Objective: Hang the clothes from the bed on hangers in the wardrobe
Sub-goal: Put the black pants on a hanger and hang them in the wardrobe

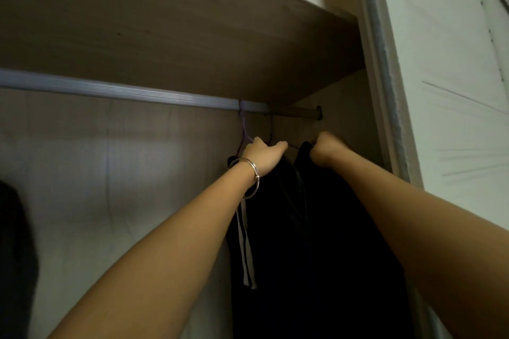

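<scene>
The dark clothes (316, 228) hang at the right end of the wardrobe, filling the corner as one black mass. In the gloom I cannot tell where one garment ends and the next begins. Two pale drawstrings (245, 242) dangle down the left edge of the fabric. Above, a purple hanger (243, 132) hooks over the rail (124, 89), and a second hanger (271, 129), thin and dark, hooks on just to its right; most of both is hidden by the hands and the cloth.

The left hand (263, 155) has its fingers stretched forward almost straight, tips at the second hanger's thin arm; whether they pinch it is hard to make out. Bangles (254, 173) circle that wrist. The right hand (326, 150) is curled into a fist round the top of the dark clothes, its fingers turned away from view.

The rail runs under a wooden shelf (192, 36). The white door (454, 91) stands at the right, cut off by the picture's edge. A blurred dark shape (13, 256) sits at the far left.
</scene>
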The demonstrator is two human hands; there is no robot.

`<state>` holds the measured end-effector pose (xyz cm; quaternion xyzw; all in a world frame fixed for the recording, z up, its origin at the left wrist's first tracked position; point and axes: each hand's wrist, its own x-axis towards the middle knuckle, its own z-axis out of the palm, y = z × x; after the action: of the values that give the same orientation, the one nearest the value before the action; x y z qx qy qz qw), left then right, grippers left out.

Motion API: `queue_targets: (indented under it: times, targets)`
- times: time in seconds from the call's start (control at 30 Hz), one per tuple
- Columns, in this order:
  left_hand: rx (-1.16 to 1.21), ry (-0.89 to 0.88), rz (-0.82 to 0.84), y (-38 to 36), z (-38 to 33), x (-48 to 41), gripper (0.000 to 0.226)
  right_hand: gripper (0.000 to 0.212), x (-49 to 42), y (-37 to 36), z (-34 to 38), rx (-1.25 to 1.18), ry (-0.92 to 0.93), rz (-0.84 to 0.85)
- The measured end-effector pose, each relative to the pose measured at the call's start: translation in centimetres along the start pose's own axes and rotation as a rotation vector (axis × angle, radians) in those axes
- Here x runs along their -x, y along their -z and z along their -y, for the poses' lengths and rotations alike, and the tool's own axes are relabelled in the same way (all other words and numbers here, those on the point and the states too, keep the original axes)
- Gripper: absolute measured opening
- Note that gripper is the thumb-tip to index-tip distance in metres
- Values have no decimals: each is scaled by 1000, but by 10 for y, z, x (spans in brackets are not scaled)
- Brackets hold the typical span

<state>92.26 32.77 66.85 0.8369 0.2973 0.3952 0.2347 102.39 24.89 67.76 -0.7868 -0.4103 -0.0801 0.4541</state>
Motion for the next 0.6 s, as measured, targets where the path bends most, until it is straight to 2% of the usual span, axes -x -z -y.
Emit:
queue_targets:
  times: [0.17,0.27,0.37,0.5,0.6]
  targets:
    - [-2,-149,23,-10,19,15,63,36,21,5,0,-220,135,-25]
    - [35,-144,52,-12,31,22,62,50,34,-2,-3,-191,248,42]
    - [43,-129,71,-15,47,34,64,44,44,-11,-10,-134,295,35]
    - [19,-58,196,-14,76,54,62,29,54,-13,-10,-78,284,7]
    - [-77,-18,109,8,96,80,44,34,65,-14,1,115,364,-125]
